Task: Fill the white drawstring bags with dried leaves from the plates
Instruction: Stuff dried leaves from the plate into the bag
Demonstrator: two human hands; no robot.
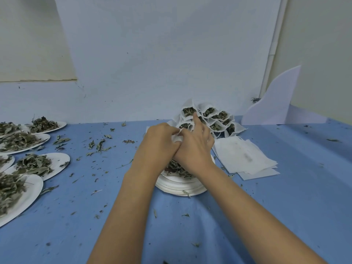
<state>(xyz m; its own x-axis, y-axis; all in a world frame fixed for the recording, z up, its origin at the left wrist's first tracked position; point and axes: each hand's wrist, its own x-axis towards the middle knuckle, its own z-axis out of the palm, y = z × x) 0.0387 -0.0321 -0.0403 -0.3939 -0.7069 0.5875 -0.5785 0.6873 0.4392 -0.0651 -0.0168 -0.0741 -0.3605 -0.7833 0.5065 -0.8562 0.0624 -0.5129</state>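
My left hand (160,141) and my right hand (194,147) meet over a stack of white plates (181,185) that carries dried leaves (176,168). Between them they hold a white drawstring bag (177,137), mostly hidden by the fingers. My left fingers curl round its edge. My right thumb pinches the bag while the index finger points up toward the pile of filled bags (207,119) leaning on the wall. A pile of flat empty bags (245,157) lies just right of the plates.
Several white plates heaped with dried leaves (34,164) fill the left side of the blue table (285,197). Loose leaf bits (99,145) are scattered across it. A white curved card (274,103) stands at the back right against the wall.
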